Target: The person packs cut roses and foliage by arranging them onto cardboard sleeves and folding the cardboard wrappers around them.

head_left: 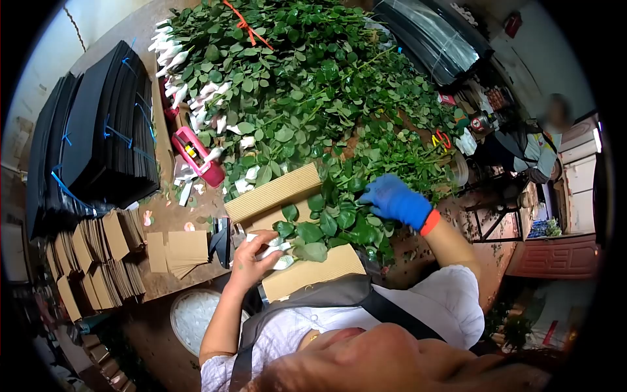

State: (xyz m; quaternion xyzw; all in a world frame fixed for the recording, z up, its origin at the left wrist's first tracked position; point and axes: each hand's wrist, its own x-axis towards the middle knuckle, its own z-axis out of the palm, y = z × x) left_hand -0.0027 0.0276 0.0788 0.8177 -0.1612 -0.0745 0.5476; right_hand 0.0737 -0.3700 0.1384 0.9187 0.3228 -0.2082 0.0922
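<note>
Brown worktable (168, 219) seen through the head camera, mostly under a broad leaf heap (294, 78); a co-worker (535, 153) at the far right edge. I note leafy stems (326, 225) at the near edge of the table, in front of the wearer's chest, between two raised flaps of card (274, 193). Their long axis runs roughly across my view: white tips (283, 262) point left, foliage extends right toward the heap.

Left hand (256, 258), bare: partly closed, thumb and fingers bent round the white tips, gripping them. Right hand (395, 201), blue glove with orange cuff: fingers bent down at the leaves, touching them; I cannot tell whether it has hold of a stem.

Materials: card tan, finely ribbed, with straight edges. Leaves oval, dark green, some glossy. White tips smooth and tapered. Black boards (114, 124) at left, flat and upright, tied with blue strips; tan sheets (95, 255) stacked nearer. Pink tool (199, 157) of shiny, plastic-looking material beside the heap; red-handled scissors (442, 139) at its right.
</note>
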